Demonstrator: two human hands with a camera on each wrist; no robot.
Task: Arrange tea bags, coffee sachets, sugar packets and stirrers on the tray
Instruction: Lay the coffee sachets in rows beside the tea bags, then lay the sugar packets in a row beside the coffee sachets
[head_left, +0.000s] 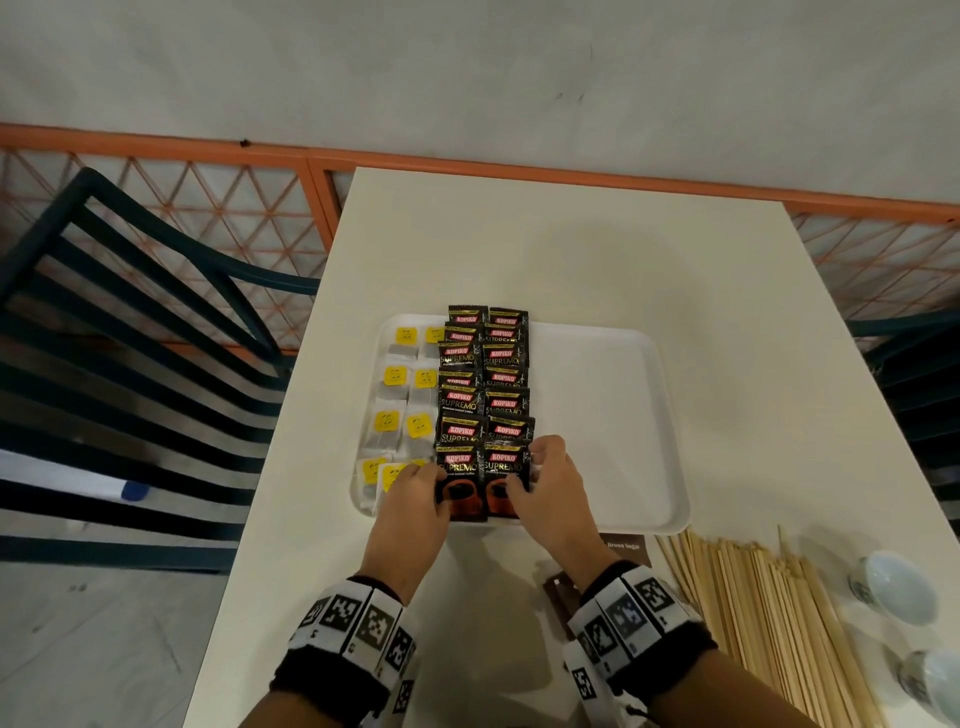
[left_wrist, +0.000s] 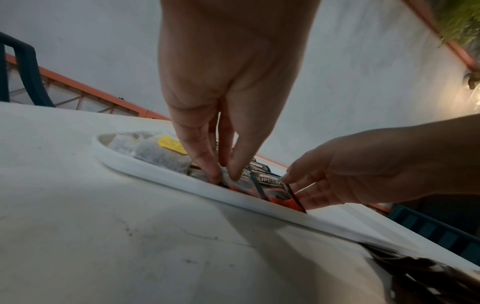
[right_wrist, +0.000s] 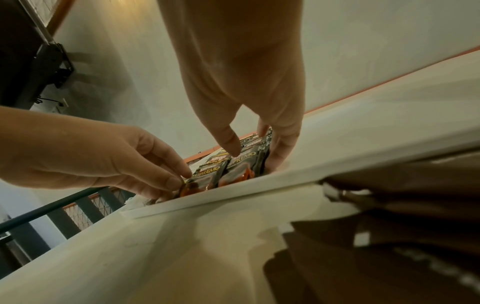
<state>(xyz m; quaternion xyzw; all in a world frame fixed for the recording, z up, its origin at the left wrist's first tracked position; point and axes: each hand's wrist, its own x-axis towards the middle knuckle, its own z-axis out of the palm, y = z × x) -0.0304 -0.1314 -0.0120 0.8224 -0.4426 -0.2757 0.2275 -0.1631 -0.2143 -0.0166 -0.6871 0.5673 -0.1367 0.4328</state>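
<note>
On the tray (head_left: 613, 415), hands hide the nearest coffee sachets' (head_left: 480, 470) lower edges.

tray (head_left: 613, 415) mid-frame on table (head_left: 571, 249); tea bags (head_left: 395, 410) in tray's left part | coffee sachets (head_left: 483, 384) in two columns just right of them | stirrers (head_left: 769, 613) lower right on table; sugar packets (head_left: 626, 551) just left of stirrers

White table (head_left: 597, 249), tray (head_left: 613, 415), stirrers (head_left: 769, 613), cups (head_left: 896, 587)
</note>
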